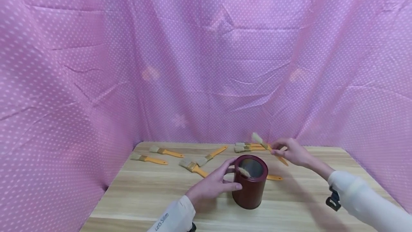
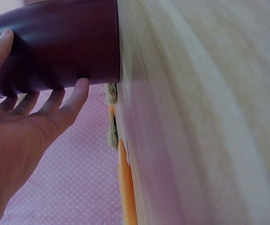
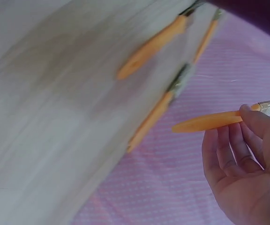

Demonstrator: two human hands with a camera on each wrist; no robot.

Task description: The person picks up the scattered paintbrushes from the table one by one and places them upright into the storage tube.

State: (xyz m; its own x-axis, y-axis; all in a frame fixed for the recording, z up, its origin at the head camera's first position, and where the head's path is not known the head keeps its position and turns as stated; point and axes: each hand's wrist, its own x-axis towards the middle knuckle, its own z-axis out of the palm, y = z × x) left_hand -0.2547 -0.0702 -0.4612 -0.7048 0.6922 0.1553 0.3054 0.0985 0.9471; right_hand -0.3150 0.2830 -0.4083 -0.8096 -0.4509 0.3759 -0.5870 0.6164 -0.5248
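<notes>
A dark red can (image 1: 248, 192) stands upright on the wooden table, its round opening facing up. My left hand (image 1: 216, 184) holds its left side, with the thumb in front and the fingers behind. Tan bristles (image 1: 244, 172) show inside the can's mouth. Beyond the can, my right hand (image 1: 291, 152) pinches a paintbrush (image 3: 214, 121) by its orange handle between thumb and fingers, raised above the table. In the head view its pale bristles point up and left, and the handle end slants down to the right.
Several orange-handled paintbrushes lie on the table (image 1: 145, 196), among them a wide brush (image 1: 192, 167) left of the can and a pair of brushes (image 1: 248, 148) along the back edge. An orange handle (image 1: 274, 177) sticks out behind the can. Pink dotted cloth (image 1: 206, 81) hangs around the table.
</notes>
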